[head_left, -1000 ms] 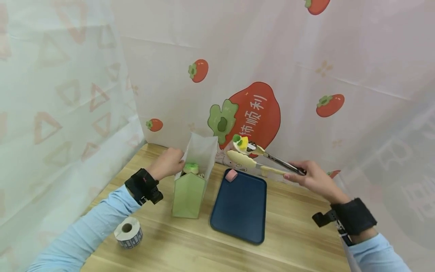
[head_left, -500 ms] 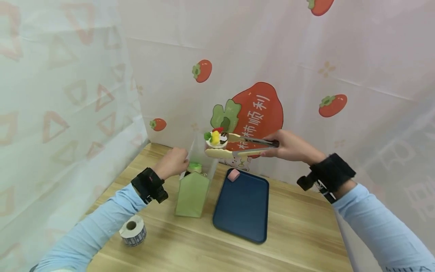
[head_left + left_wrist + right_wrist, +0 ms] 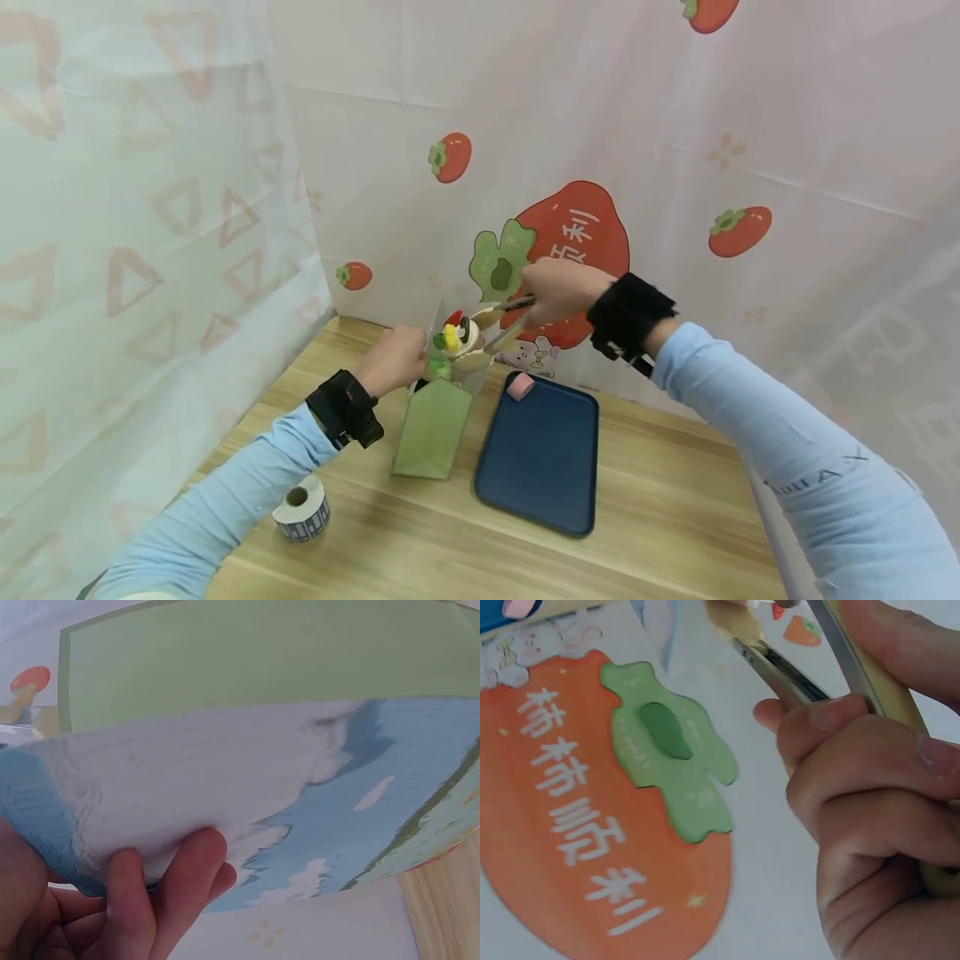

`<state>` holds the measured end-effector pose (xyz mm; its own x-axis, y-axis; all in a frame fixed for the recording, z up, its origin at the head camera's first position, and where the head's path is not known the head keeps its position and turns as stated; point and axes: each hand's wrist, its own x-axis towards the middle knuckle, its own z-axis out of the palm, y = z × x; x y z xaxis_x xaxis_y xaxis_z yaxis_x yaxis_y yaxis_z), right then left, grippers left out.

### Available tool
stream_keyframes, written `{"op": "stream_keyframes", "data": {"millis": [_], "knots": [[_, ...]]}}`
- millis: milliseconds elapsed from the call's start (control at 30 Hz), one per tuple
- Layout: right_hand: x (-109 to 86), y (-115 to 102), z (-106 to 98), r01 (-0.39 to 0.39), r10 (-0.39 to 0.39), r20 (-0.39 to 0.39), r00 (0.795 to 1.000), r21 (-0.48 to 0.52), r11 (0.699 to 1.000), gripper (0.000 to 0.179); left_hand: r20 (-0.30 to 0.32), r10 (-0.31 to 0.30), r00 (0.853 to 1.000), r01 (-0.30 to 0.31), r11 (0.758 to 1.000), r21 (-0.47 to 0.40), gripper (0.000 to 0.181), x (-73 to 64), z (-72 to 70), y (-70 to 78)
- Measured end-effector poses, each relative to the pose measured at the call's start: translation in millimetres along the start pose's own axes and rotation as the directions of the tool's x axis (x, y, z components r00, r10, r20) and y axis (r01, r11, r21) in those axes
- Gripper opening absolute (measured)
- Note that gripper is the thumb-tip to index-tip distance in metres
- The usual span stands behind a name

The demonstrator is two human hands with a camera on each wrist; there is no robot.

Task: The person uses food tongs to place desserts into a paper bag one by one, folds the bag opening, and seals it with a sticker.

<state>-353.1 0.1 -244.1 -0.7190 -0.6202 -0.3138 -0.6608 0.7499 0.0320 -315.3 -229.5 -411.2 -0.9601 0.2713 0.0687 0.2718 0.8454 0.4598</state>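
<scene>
My left hand pinches the top edge of a paper bag. Its front is plain green, and the left wrist view shows a painted blue-and-white side under my fingers. A bright green item shows inside the bag's mouth; what lies deeper is hidden. My right hand grips metal tongs with cream-coloured heads. Between those heads, tilted over the bag's opening, is a small fruit-topped cake with yellow, red and green pieces on white.
A dark blue tray lies right of the bag, with a small pink piece at its far left corner. Near my left forearm a roll of labels stands on the wooden table. Printed curtains hang behind and at the sides.
My right hand has carried the tongs and cake leftward from above the tray to the bag's mouth, tipping the cake over. My left hand has kept its hold on the bag.
</scene>
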Motion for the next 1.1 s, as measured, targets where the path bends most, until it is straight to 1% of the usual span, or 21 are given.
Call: {"op": "stream_keyframes", "data": {"millis": [133, 233, 333, 400, 500, 567, 733, 800, 900, 1000, 1100], "knots": [[19.4, -21.6, -1.7, -0.004, 0.008, 0.033, 0.999, -0.120, 0.993, 0.014, -0.007, -0.003, 1.000, 0.003, 1.000, 0.019, 0.019, 0.6, 0.4, 1.0], [34.6, -36.2, 0.9, 0.006, 0.003, 0.057, 0.998, -0.170, 0.985, 0.012, -0.024, -0.008, 1.000, 0.009, 1.000, 0.021, 0.019, 0.3, 0.0, 1.2], [48.8, -46.9, 8.0, -0.006, 0.024, 0.091, 0.996, -0.187, 0.982, 0.023, -0.037, -0.009, 0.999, 0.009, 1.000, 0.007, 0.018, -0.7, 0.6, 2.5], [57.4, -52.6, 14.3, -0.010, 0.033, 0.107, 0.994, -0.211, 0.978, 0.029, -0.049, 0.008, 0.999, -0.007, 1.000, 0.007, 0.015, -1.6, 2.1, 3.1], [68.7, -60.2, 26.2, -0.013, 0.041, 0.111, 0.993, -0.240, 0.971, 0.034, -0.063, 0.030, 0.998, -0.029, 0.999, 0.014, 0.014, -3.6, 5.6, 3.9], [74.9, -64.6, 35.5, -0.005, 0.035, 0.112, 0.993, -0.264, 0.965, 0.034, -0.069, 0.050, 0.996, -0.049, 0.998, 0.026, 0.018, -5.1, 8.4, 4.4], [86.4, -67.2, 59.7, 0.010, 0.020, 0.096, 0.995, -0.298, 0.955, 0.031, -0.061, 0.080, 0.995, -0.077, 0.995, 0.061, 0.036, -7.8, 14.8, 6.8], [89.4, -65.9, 66.0, 0.007, 0.018, 0.080, 0.997, -0.301, 0.954, 0.032, -0.063, 0.086, 0.994, -0.081, 0.993, 0.084, 0.038, -7.8, 15.6, 7.0], [92.0, -61.8, 70.6, -0.010, 0.029, 0.063, 0.998, -0.282, 0.959, 0.031, -0.082, 0.095, 0.992, -0.085, 0.990, 0.110, 0.035, -7.0, 14.6, 7.3], [92.7, -56.1, 71.0, -0.020, 0.036, 0.058, 0.998, -0.253, 0.967, 0.033, -0.104, 0.113, 0.988, -0.099, 0.986, 0.132, 0.030, -6.1, 13.1, 7.0], [92.4, -50.7, 68.5, -0.012, 0.027, 0.063, 0.998, -0.230, 0.973, 0.036, -0.102, 0.119, 0.988, -0.104, 0.985, 0.139, 0.026, -5.5, 12.0, 5.6]]}}
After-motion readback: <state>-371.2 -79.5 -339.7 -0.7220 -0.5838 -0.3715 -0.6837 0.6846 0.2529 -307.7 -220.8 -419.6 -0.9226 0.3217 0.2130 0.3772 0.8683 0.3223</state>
